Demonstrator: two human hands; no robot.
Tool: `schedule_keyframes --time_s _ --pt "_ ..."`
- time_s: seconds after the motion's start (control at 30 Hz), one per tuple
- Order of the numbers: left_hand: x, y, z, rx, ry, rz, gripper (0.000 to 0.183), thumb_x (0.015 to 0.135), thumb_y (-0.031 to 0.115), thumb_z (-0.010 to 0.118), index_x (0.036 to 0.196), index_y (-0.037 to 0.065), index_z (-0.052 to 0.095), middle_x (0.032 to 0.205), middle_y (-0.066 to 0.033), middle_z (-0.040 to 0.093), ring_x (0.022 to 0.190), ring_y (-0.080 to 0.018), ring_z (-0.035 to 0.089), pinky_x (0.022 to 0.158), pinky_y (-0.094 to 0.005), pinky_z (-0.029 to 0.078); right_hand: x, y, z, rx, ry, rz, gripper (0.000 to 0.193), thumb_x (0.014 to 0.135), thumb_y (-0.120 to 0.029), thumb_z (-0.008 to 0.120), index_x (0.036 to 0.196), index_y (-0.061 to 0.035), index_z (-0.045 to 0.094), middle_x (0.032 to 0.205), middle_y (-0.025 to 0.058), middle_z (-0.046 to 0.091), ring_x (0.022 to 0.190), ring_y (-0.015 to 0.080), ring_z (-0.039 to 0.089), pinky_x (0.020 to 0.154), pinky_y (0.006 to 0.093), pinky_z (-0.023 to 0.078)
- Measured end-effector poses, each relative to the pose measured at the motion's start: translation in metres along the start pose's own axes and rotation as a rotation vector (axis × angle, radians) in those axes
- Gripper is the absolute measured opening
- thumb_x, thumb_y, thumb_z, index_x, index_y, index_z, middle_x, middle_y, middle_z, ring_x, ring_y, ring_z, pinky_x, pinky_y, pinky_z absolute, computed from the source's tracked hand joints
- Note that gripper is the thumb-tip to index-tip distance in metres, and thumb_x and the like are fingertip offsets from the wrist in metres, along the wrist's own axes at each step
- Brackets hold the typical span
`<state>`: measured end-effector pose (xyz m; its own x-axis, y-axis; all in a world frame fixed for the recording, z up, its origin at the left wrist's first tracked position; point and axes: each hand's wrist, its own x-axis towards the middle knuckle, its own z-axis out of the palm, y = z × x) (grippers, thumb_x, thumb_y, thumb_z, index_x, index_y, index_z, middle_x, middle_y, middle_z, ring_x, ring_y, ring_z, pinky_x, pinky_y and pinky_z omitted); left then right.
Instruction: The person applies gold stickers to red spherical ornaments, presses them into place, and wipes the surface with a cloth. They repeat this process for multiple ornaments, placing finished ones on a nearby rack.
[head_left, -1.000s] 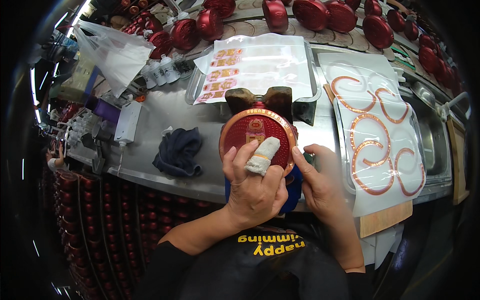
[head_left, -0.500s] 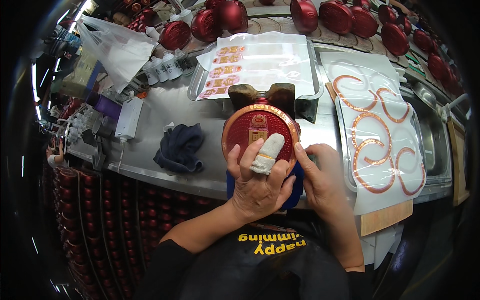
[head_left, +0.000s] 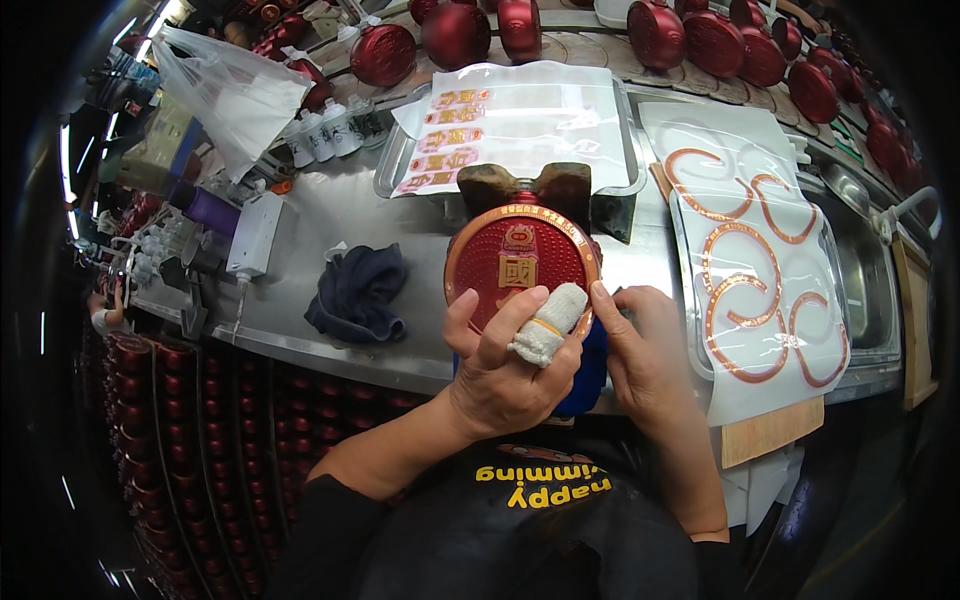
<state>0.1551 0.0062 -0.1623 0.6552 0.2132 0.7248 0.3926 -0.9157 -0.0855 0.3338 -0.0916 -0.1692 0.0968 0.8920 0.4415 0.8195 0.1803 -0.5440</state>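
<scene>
A round, flat red bottle [head_left: 480, 260] with a studded face and a gold emblem stands in front of me, its neck in a dark notched holder [head_left: 560, 183]. An orange-gold ring decal [head_left: 466, 235] runs around its rim. Over the lower part of the face is my left hand [head_left: 505, 380], its fingers apart; one finger wears a white cloth wrap [head_left: 553, 322] bound with a yellow band. My right hand [head_left: 645, 350] grips the bottle's right rim, thumb in front, other fingers partly hidden. Something blue [head_left: 588, 385] shows beneath the bottle.
Behind the bottle, a metal tray [head_left: 636, 150] carries a sheet of pink-gold decals [head_left: 450, 140]. At right, ring decals [head_left: 745, 285] lie on white paper by a sink [head_left: 872, 310]. A dark blue cloth [head_left: 358, 295] is at left. Red bottles [head_left: 455, 38] line a slatted conveyor [head_left: 570, 50].
My left hand's wrapped finger has slid down and right across the bottle, uncovering more of the emblem. Bottles on the conveyor have shifted right. My right hand stays at the rim.
</scene>
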Motion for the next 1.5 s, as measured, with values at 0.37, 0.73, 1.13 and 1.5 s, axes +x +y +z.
schedule_keyframes --time_s 0.37,0.73,1.13,1.5 --pt "-0.005 -0.006 0.001 -0.002 -0.002 0.058 0.010 0.087 0.027 0.066 0.092 0.022 0.073 0.119 -0.0001 0.067 0.133 -0.0206 0.050 0.113 -0.0627 0.020 -0.003 -0.002 0.000 -0.038 0.010 -0.042 0.068 0.076 0.007 0.063 0.142 -0.0116 0.061 0.116 0.0143 0.056 0.115 0.0362 0.054 0.096 0.0466 0.046" --pt "-0.016 -0.004 -0.007 -0.138 -0.093 -0.118 0.033 0.083 0.046 0.073 0.096 0.016 0.068 0.131 -0.0090 0.061 0.133 -0.0317 0.042 0.112 -0.0623 0.020 -0.011 -0.008 -0.003 -0.041 0.004 -0.061 0.063 0.077 0.004 0.068 0.137 -0.0117 0.065 0.117 0.0133 0.057 0.116 0.0360 0.055 0.097 0.0482 0.046" --pt "-0.013 0.013 0.000 -0.147 -0.174 -0.319 0.041 0.074 0.020 0.076 0.110 0.013 0.056 0.135 -0.0201 0.054 0.133 -0.0399 0.041 0.112 -0.0625 0.019 -0.012 -0.004 0.003 -0.036 0.003 -0.059 0.071 0.073 0.008 0.065 0.141 -0.0111 0.062 0.116 0.0140 0.056 0.114 0.0358 0.055 0.098 0.0476 0.047" --pt "-0.027 0.010 -0.007 -0.138 -0.171 -0.325 0.059 0.077 0.035 0.085 0.120 0.015 0.049 0.141 -0.0220 0.047 0.135 -0.0404 0.037 0.113 -0.0609 0.017 -0.014 -0.001 0.008 -0.014 0.008 -0.067 0.072 0.072 0.009 0.063 0.142 -0.0107 0.061 0.114 0.0155 0.057 0.114 0.0373 0.055 0.099 0.0482 0.046"
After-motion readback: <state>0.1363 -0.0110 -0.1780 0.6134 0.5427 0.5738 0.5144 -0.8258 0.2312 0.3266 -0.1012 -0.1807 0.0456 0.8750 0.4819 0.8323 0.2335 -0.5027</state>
